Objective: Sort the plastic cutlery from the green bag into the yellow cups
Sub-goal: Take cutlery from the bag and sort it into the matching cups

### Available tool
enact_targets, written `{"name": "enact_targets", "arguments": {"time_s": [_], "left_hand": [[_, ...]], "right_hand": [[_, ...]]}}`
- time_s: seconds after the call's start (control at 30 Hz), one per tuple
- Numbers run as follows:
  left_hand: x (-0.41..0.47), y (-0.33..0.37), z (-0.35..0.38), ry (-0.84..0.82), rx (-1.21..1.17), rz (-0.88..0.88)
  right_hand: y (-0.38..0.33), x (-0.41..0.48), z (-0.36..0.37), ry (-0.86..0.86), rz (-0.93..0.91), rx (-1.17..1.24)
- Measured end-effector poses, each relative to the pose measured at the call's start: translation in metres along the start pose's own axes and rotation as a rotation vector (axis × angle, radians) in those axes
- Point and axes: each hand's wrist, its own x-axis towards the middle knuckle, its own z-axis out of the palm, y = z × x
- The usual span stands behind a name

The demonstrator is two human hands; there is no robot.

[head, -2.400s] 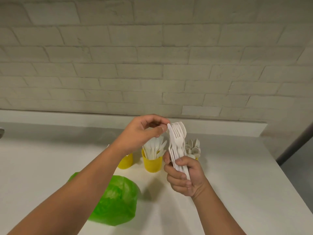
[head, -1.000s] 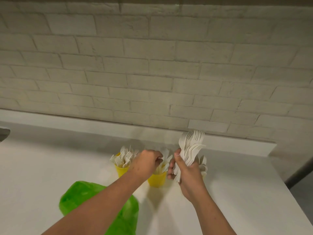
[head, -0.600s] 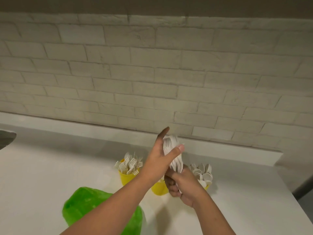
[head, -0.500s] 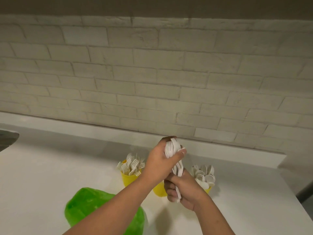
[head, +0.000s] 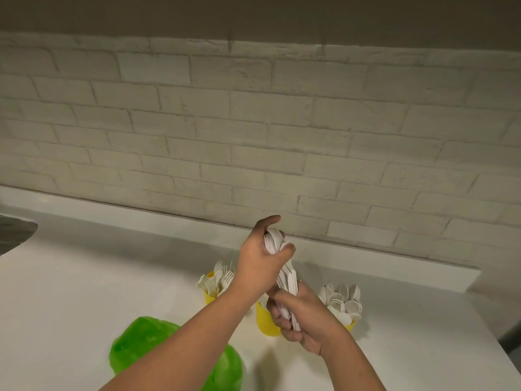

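**A:** Now that our left hand [head: 259, 266] is back up from the cups, we wrap its fingers and thumb round the top of the bundle [head: 288, 279]. The loose fan of a second ago is gone, and the pieces sit pressed into one tight stack.

**B:** And our right hand [head: 304, 320] keeps its curled grip on the handles below, in front of the middle cup [head: 265, 320]. We judge that we are squaring the stack up, not dropping it yet.

**A:** Which cup do we aim for?

**B:** We cannot tell, because our left palm hides the heads. The left cup [head: 210, 297] bristles with forks [head: 221, 277], and the right cup [head: 351, 324] is heaped with spoons [head: 341, 300]. Our hands hide most of the middle one.

**A:** What are we handling?

**B:** It is thin, stiff white plastic, with smooth flat handles nesting edge to edge, so it probably slides if we slacken. The cups are plain, yellow and tapered. The green bag [head: 132, 345] is glossy, crinkled film, slumped on the smooth white counter [head: 84, 292] under our left forearm. Rough painted brick [head: 253, 136] rises behind.
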Motion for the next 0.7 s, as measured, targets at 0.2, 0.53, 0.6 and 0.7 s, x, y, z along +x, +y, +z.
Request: {"name": "enact_targets", "arguments": {"time_s": [0.2, 0.53, 0.6, 0.7], "left_hand": [[-0.013, -0.005, -0.006, -0.128, -0.286, -0.12], [-0.049, -0.011, -0.008, -0.419, -0.361, -0.485], [-0.05, -0.017, -0.003, -0.352, -0.398, -0.501], [-0.05, -0.026, 0.001, -0.279, -0.458, -0.507]], "right_hand": [[0.004, 0.0, 0.002, 0.089, -0.029, 0.019], [-0.006, -0.016, -0.008, -0.124, 0.065, 0.12], [-0.005, -0.016, -0.009, -0.147, 0.059, 0.177], [-0.002, -0.017, -0.004, -0.003, 0.038, 0.078]]}}
